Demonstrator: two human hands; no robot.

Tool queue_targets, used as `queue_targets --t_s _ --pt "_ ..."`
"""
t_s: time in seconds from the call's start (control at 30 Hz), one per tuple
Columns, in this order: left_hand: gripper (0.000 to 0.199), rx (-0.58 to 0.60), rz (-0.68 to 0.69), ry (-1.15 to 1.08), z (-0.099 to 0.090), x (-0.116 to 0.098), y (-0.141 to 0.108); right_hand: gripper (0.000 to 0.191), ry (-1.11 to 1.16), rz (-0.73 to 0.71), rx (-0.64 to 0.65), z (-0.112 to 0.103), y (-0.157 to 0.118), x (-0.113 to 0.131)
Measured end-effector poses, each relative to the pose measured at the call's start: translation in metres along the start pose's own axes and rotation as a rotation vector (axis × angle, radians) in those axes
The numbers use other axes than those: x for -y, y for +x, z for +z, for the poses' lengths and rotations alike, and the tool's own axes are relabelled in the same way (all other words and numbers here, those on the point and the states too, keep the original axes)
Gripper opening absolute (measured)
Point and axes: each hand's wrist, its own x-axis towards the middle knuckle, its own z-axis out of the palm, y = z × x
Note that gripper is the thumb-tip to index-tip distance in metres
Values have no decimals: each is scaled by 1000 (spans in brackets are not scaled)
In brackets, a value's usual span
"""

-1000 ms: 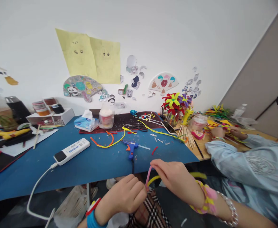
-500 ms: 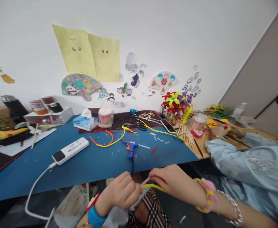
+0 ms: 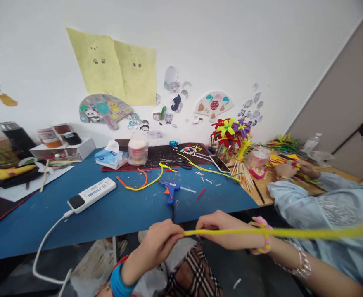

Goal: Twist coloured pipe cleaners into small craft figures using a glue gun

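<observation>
From my end of the head feed: left hand [image 3: 158, 241] has its thumb and fingertips pinched on one end of a yellow fuzzy stem [image 3: 295, 233], held just short of the near edge of the blue tabletop [image 3: 144, 216]. From that pinch the stem runs almost level, in front of the right hand [image 3: 223, 227] and its forearm, and out of frame on the right, blurred toward that end. Right hand is near the left, small gap between the two, fingers bent; I can't tell whether it grips the stem or just sits behind it. Left wrist has a blue band [image 3: 119, 281]; right wrist has a pink-and-yellow bracelet [image 3: 265, 238], silver bracelet [image 3: 303, 264] further up. Below and between the hands, plaid fabric [image 3: 189, 270]. Beyond the gap between them, blue glue gun [image 3: 170, 192] lying on the tabletop, short red piece [image 3: 201, 194] to its right. Past the left hand, an orange stem [image 3: 144, 175] lies next to a bent yellow one, tissue pack [image 3: 110, 157] farther back. Off to the left hand's left, white device [image 3: 94, 194] with a white cable [image 3: 40, 255]. Beyond the right hand: wooden sticks [image 3: 240, 173], phone [image 3: 219, 163], bright flowers [image 3: 226, 131]. Right of those, a co-worker's pale blue sleeve [image 3: 293, 198].
</observation>
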Motion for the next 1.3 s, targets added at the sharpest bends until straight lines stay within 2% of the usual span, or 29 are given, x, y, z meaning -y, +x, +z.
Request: queue_targets --t_s 0.1,0.23,0.4,0.63,0.77,0.87,1.0,1.1,1.2,1.3 --pt "9 100 -46 -80 -6 -5 4 28 93 36 -31 -6 4 -8" --pt "8 202 -57 -94 -13 -8 12 29 154 11 31 -11 7 -14" --pt "15 278 -3 107 -14 -12 19 31 176 67 59 -14 8 -12" --pt "15 321 164 553 4 -6 18 31 61 83 -25 -9 6 3" --pt "18 169 147 660 13 6 12 24 -83 85 -125 8 0 9" --pt "16 -21 77 578 21 12 7 24 -156 44 -201 26 -6 12" --pt "11 -205 -156 259 30 14 2 29 -165 13 -274 49 -10 7" --pt "10 -317 -270 21 33 9 2 32 -246 -65 -375 67 -9 -8" --pt "16 -396 -387 -170 39 -1 5 33 -496 -272 -589 88 -4 -30" --pt "26 -444 -563 -448 48 -9 9 33 -669 -433 -822 103 6 -52"
